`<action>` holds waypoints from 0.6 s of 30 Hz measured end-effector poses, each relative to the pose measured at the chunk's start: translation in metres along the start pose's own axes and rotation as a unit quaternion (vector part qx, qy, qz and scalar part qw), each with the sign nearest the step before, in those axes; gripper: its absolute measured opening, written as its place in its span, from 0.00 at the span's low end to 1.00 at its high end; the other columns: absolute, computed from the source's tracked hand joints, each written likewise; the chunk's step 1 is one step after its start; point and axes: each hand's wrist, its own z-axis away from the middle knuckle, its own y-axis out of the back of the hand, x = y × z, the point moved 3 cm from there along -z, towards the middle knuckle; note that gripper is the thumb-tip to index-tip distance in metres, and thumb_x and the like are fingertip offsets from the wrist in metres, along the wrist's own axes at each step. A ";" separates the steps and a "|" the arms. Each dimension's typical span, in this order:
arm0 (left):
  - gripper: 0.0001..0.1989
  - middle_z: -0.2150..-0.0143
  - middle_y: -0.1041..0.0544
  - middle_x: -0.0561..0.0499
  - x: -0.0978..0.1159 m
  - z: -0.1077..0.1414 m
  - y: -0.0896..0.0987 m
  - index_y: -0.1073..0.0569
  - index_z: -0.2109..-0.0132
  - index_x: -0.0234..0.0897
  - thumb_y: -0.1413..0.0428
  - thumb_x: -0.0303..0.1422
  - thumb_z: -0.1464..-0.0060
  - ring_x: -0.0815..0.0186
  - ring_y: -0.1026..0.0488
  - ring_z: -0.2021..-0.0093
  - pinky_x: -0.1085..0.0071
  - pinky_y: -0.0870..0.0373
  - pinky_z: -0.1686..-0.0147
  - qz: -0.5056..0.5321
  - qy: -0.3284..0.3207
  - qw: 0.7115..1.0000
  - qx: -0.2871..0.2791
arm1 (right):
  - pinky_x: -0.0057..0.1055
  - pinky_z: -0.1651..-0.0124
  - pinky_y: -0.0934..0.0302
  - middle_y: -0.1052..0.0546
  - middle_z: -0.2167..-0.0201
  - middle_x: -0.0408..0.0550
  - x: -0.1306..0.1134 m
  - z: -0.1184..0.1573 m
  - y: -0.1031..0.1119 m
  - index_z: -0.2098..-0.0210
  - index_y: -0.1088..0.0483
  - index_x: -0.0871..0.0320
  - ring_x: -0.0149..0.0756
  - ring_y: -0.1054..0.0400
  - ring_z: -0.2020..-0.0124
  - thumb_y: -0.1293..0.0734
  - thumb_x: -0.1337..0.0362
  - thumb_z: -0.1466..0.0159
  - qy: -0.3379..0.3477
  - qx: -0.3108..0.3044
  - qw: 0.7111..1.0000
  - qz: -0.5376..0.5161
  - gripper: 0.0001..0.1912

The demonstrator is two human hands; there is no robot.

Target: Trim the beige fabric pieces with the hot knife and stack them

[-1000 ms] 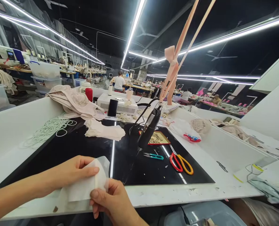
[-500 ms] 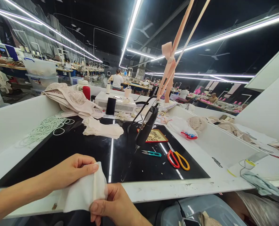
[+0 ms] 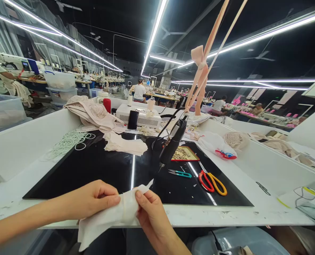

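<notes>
Stretched between my two hands, over the table's front edge, is a piece of white fabric with a raised strip across it. My left hand is closed on its upper left part, thumb on top. My right hand pinches the right end, where a narrow pointed bit of cloth sticks up past the fingers. Beyond my hands hangs a black handheld tool with a thin tip, tied to peach straps. A stack of cream fabric pieces lies on the black board.
Teal thread snips and red-and-yellow scissors lie right of the tool, near a tray of small pieces. Pale green cord piles at left. A phone leans on a white box. A grey plastic tub sits below the table.
My hands have moved right and the fabric has turned from upright to slanting. My right hand has risen to the cloth's right end. The view has shifted slightly left.
</notes>
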 end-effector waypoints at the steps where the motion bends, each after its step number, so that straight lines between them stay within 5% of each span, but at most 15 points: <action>1: 0.25 0.72 0.39 0.56 -0.002 0.004 0.004 0.31 0.71 0.35 0.41 0.53 0.40 0.70 0.45 0.71 0.75 0.49 0.73 -0.013 0.013 1.000 -0.002 | 0.24 0.70 0.42 0.27 0.77 0.42 -0.005 0.001 0.003 0.67 0.19 0.62 0.24 0.39 0.76 0.15 0.48 0.52 -0.012 0.010 1.000 0.004 0.26; 7: 0.21 0.71 0.35 0.55 -0.025 0.029 0.037 0.25 0.66 0.36 0.40 0.51 0.41 0.69 0.43 0.71 0.75 0.50 0.73 -0.079 0.091 0.992 0.025 | 0.22 0.76 0.44 0.27 0.80 0.40 -0.036 -0.004 0.019 0.65 0.20 0.63 0.23 0.39 0.80 0.14 0.46 0.57 -0.001 0.078 0.990 0.117 0.31; 12: 0.21 0.72 0.33 0.54 -0.041 0.023 0.062 0.23 0.66 0.37 0.44 0.51 0.39 0.68 0.41 0.73 0.74 0.50 0.74 -0.160 0.097 0.977 0.104 | 0.21 0.78 0.41 0.25 0.79 0.41 -0.041 -0.043 0.018 0.67 0.22 0.62 0.23 0.37 0.80 0.15 0.48 0.56 0.003 0.083 0.982 0.171 0.29; 16: 0.16 0.71 0.25 0.52 -0.047 0.010 0.080 0.21 0.65 0.37 0.45 0.43 0.37 0.65 0.32 0.71 0.72 0.45 0.73 -0.270 0.092 0.943 0.172 | 0.24 0.71 0.30 0.22 0.73 0.47 -0.040 -0.077 0.017 0.68 0.23 0.61 0.33 0.23 0.70 0.17 0.52 0.55 0.026 0.096 0.973 0.211 0.24; 18: 0.12 0.62 0.20 0.48 -0.050 0.004 0.085 0.19 0.59 0.37 0.47 0.35 0.36 0.59 0.25 0.63 0.69 0.35 0.65 -0.357 0.066 0.906 0.219 | 0.29 0.64 0.25 0.19 0.65 0.50 -0.042 -0.087 0.019 0.63 0.23 0.60 0.39 0.19 0.62 0.20 0.53 0.50 0.057 0.111 0.964 0.235 0.22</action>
